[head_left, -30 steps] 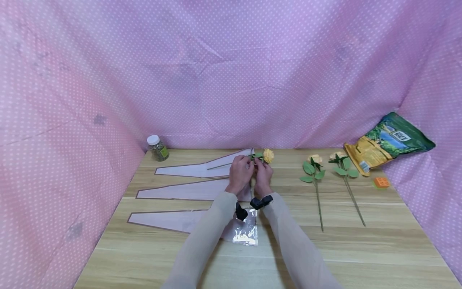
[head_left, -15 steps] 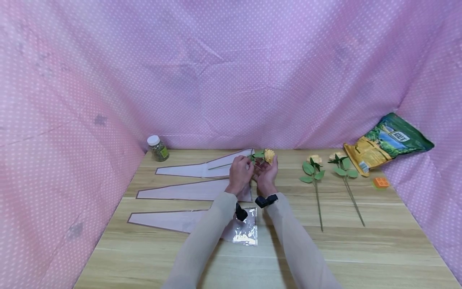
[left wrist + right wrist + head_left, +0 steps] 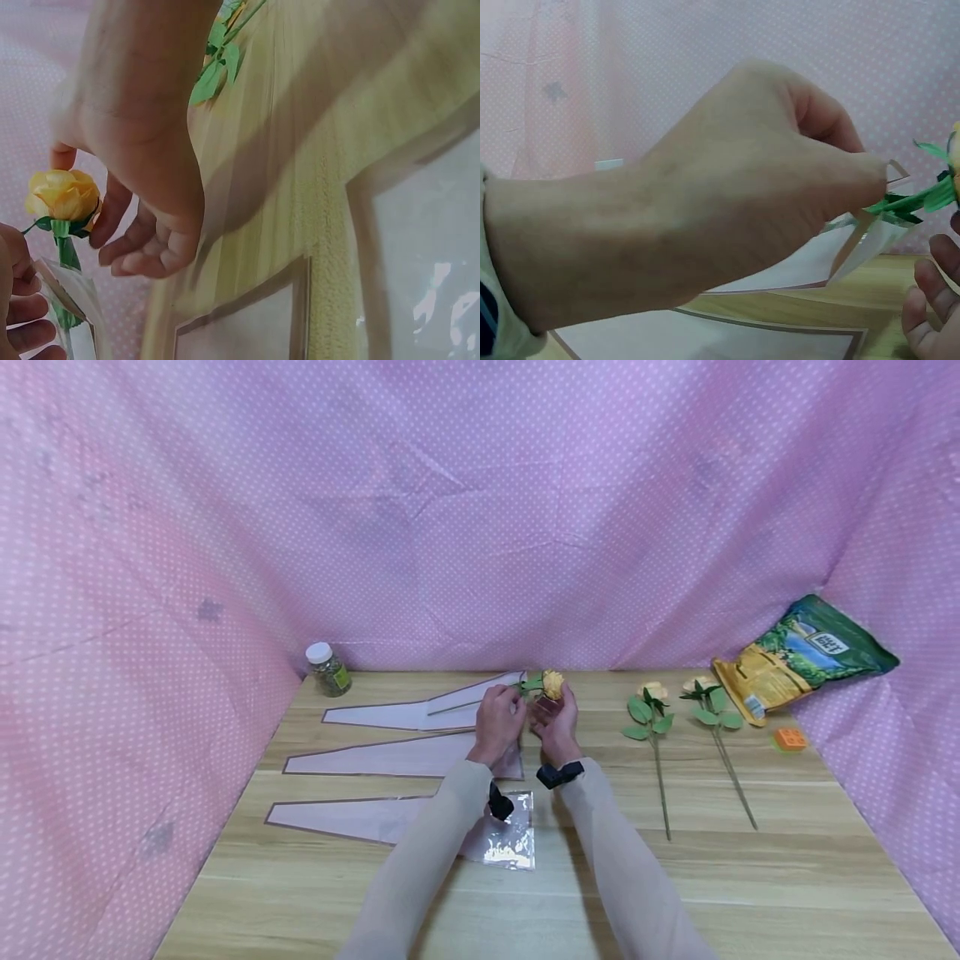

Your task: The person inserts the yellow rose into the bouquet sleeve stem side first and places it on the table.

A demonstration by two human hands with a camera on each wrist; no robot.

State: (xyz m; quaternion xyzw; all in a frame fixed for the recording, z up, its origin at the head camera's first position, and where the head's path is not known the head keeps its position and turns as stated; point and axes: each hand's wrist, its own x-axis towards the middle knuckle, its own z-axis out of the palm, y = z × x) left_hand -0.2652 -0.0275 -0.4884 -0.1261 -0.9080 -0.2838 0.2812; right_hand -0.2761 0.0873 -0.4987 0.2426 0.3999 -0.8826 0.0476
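Observation:
An artificial yellow rose (image 3: pixel 552 684) lies with its green stem (image 3: pixel 450 707) along the farthest of three clear, brown-edged flower sleeves (image 3: pixel 375 715). Its bloom sticks out past the wide end. My left hand (image 3: pixel 501 720) pinches the mouth of that sleeve near the rose's leaves, as the right wrist view also shows. My right hand (image 3: pixel 558 727), palm up, has its thumb at the top of the bloom (image 3: pixel 64 196) and its index finger by the base. The other right fingers curl loosely, holding nothing. Part of the stem is hidden behind my left hand.
Two more sleeves (image 3: pixel 360 763) lie nearer on the wooden table (image 3: pixel 720 893). To the right are two pale yellow roses (image 3: pixel 654 727), an orange block (image 3: pixel 791 740) and a green-yellow bag (image 3: pixel 802 652). A white-capped jar (image 3: pixel 328 668) stands back left, before a pink dotted curtain (image 3: pixel 480 527).
My right hand has let go of the sleeve's mouth, turned palm up and come round the bloom. Lately the rose has shifted slightly left. My left hand has stayed in place.

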